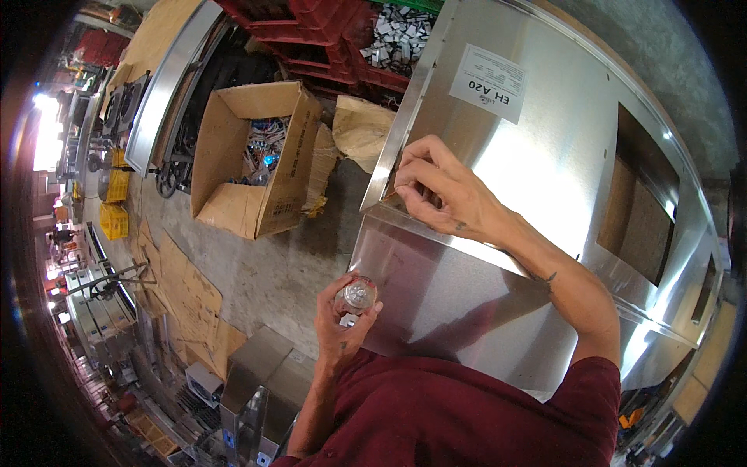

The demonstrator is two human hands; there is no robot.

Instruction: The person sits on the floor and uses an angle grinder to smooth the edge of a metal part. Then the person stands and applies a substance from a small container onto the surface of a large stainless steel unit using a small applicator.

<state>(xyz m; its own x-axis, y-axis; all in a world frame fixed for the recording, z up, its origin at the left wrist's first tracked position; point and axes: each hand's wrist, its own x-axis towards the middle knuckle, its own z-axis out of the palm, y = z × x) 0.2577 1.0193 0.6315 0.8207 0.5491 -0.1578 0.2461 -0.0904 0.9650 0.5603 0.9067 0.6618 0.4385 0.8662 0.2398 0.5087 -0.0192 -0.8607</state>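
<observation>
My left hand is wrapped round a small clear round container, held in front of my body beside the metal unit. What is inside it is hard to make out; it looks pale and shiny. My right hand is at the left rim of a large sheet-metal unit, near a folded corner. Its fingers are curled together against the edge, and anything between the fingertips is hidden. A white printed label is on the metal face beyond this hand. A rectangular cutout opens at the unit's right.
An open cardboard box with small mixed parts stands on the floor to the left. Red crates holding small metal pieces are at the back. Flattened cardboard and a metal housing lie to the lower left.
</observation>
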